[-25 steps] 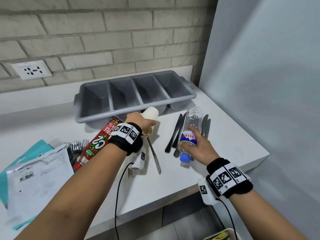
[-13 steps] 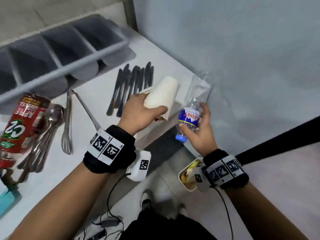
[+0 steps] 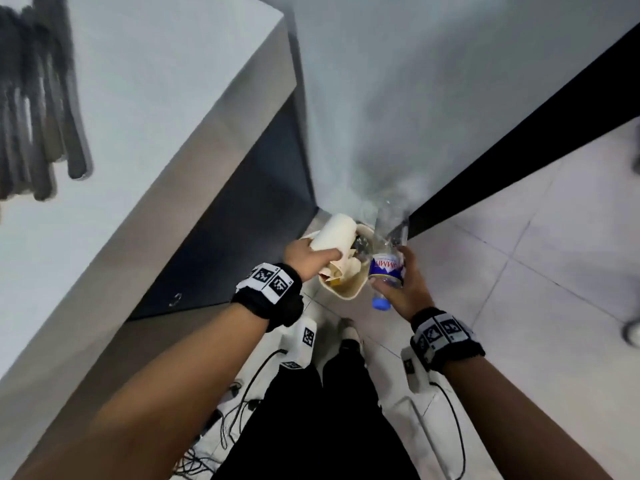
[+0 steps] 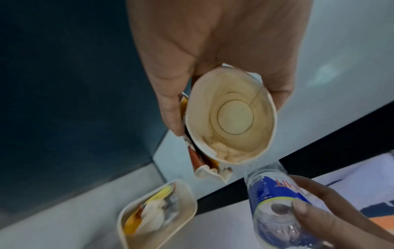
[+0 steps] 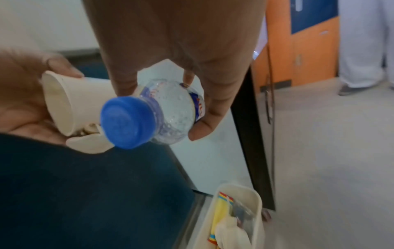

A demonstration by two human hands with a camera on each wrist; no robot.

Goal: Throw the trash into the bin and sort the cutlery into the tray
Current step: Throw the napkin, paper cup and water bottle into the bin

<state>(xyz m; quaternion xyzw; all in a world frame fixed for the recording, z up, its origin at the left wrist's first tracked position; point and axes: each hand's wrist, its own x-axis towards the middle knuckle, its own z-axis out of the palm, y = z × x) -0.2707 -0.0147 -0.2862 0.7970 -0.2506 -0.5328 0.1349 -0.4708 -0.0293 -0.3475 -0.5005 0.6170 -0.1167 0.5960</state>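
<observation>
My left hand (image 3: 304, 256) grips a white paper cup (image 3: 334, 239) together with a crumpled wrapper (image 4: 200, 160), held above the cream bin (image 3: 349, 292) on the floor. The cup (image 4: 231, 116) shows a stained inside with crumbs. My right hand (image 3: 403, 282) holds a clear plastic bottle (image 3: 387, 268) with a blue label and blue cap (image 5: 127, 122), just right of the cup and over the bin's right side. The bin (image 4: 185, 193) (image 5: 259, 205) holds yellow and white trash. Dark cutlery (image 3: 38, 116) lies blurred on the white counter (image 3: 166, 81) at upper left.
The counter's edge and a dark cabinet front (image 3: 225, 237) stand left of the bin. A grey wall (image 3: 415, 98) rises behind it, and a black strip (image 3: 519, 140) runs along the tiled floor (image 3: 536, 254). Cables (image 3: 221, 427) trail by my legs. A person in white trousers (image 5: 362, 50) stands far off.
Both hands have carried the cup and bottle off the counter and down to the bin. The view has swung from the tray and cutlery to the floor.
</observation>
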